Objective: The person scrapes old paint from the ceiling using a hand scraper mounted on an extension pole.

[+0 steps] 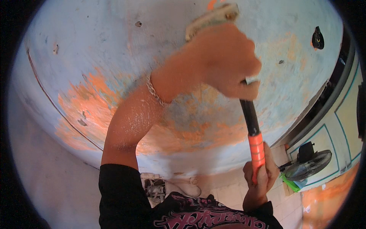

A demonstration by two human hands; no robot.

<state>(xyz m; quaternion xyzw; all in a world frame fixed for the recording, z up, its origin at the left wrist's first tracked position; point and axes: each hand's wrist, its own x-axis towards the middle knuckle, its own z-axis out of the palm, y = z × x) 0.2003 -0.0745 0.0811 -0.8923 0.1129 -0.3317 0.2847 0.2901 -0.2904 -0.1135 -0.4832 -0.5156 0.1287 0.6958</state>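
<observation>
My left hand (232, 63) is closed around the black upper shaft of what looks like a long-handled scraper (250, 118). Lower down, my right hand (263, 171) grips its orange sleeve. Past my left knuckles, a dusty, pale, bar-shaped head (211, 21) lies against the big curved panel (152, 23); how it joins the shaft is hidden behind my hand. The panel is pale grey-blue, with a streaky orange patch (91, 95) on its left and lower parts. White dust coats my left forearm, above a chain bracelet (152, 89).
Several small holes dot the panel, with a black fitting (318, 38) at its upper right. A seam (57, 99) runs down its left side. At the lower right, a black fan (309, 166) stands beside pale panels with teal lines. Pale tiles (228, 194) cover the floor.
</observation>
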